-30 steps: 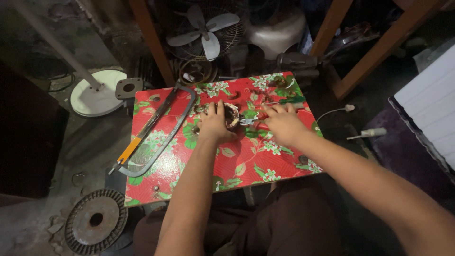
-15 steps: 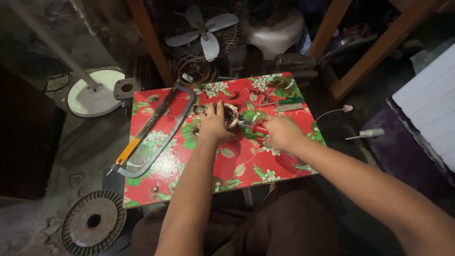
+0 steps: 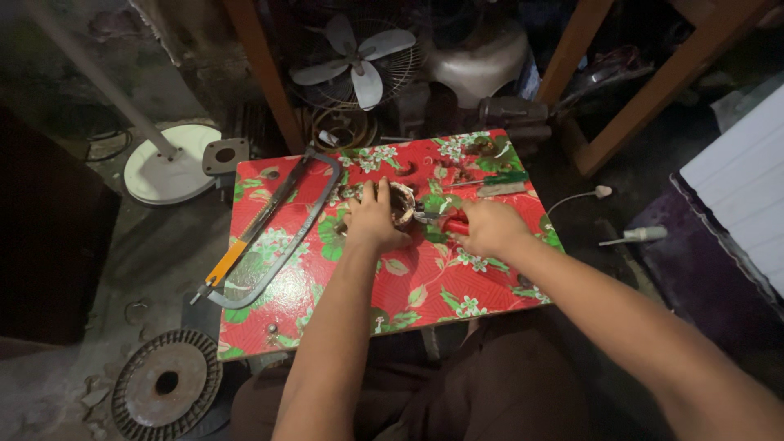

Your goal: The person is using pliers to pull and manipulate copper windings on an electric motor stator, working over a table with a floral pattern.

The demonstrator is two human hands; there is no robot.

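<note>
the left hand clamps a round wound coil flat on the red board while the right hand grips red-handled pliers at its rim; it looks heavy, stiff, best held by its outer ring.

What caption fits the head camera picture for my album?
On a red flowered table, the left hand steadies a round coil part while the right hand works red-handled pliers beside a hacksaw.

Table cover red, green-white floral; pliers red-handled; hacksaw grey, orange handle; fan base white.
</note>
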